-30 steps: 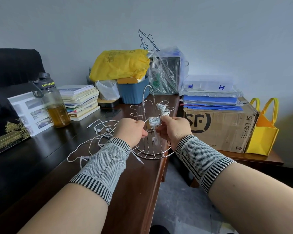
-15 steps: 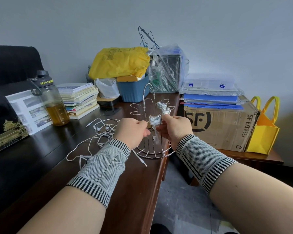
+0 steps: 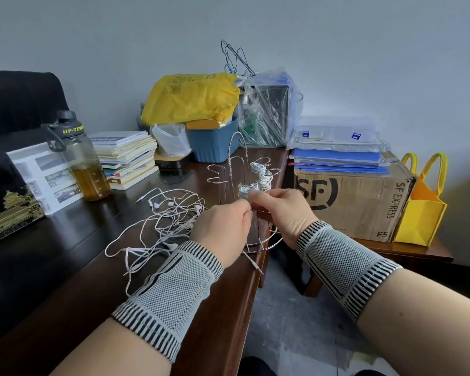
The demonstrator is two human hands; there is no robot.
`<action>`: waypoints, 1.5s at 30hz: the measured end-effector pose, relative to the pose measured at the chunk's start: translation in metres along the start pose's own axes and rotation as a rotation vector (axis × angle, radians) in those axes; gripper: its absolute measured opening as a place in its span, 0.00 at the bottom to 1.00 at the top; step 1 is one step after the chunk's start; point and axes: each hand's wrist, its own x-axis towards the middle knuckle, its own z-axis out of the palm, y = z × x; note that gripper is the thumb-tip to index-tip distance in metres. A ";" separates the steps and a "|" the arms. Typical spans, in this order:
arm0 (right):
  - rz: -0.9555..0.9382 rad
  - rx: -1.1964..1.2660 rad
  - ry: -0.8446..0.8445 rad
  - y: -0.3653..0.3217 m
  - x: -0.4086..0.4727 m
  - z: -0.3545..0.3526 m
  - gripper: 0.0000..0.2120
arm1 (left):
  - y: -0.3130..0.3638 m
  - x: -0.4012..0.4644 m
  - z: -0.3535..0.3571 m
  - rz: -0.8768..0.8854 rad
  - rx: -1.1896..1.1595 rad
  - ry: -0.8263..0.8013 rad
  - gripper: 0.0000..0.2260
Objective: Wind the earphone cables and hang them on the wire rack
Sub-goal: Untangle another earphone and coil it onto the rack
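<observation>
Here, left of centre, loose earphone cables (image 3: pixel 168 221) sprawl on the desk (image 3: pixel 65 253); our left hand (image 3: pixel 223 229) pinches the tail while our right hand (image 3: pixel 280 210) grips the wound bundle (image 3: pixel 246 189) at the wire rack (image 3: pixel 238 158). Keep turns snug before hooking.

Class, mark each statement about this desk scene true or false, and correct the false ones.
1. Both hands hold a wound cable bundle at the wire rack. True.
2. The bottle is empty. False: it holds amber liquid in its lower part.
3. Loose earphone cables lie on the desk, on the left hand's side. True.
4. The yellow tote stands left of the books. False: it stands at the far right, beside the cardboard box.
5. The right hand rests flat on the desk. False: it pinches the bundle.
</observation>
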 end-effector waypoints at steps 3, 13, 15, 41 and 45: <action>0.030 -0.032 -0.060 -0.006 0.001 -0.004 0.27 | 0.002 0.002 0.001 0.011 0.036 0.019 0.13; 0.102 -0.064 -0.110 -0.011 -0.004 -0.003 0.10 | 0.001 -0.006 0.009 0.048 0.015 0.029 0.13; 0.101 -0.069 -0.097 -0.012 -0.006 -0.002 0.08 | -0.001 -0.008 0.010 -0.008 -0.072 0.088 0.14; -0.305 -0.449 0.135 0.006 -0.016 0.001 0.09 | -0.014 0.022 0.026 -0.465 -1.705 0.014 0.04; -0.214 -0.281 0.167 0.009 -0.016 -0.004 0.10 | -0.011 0.024 0.031 -0.469 -1.669 0.017 0.02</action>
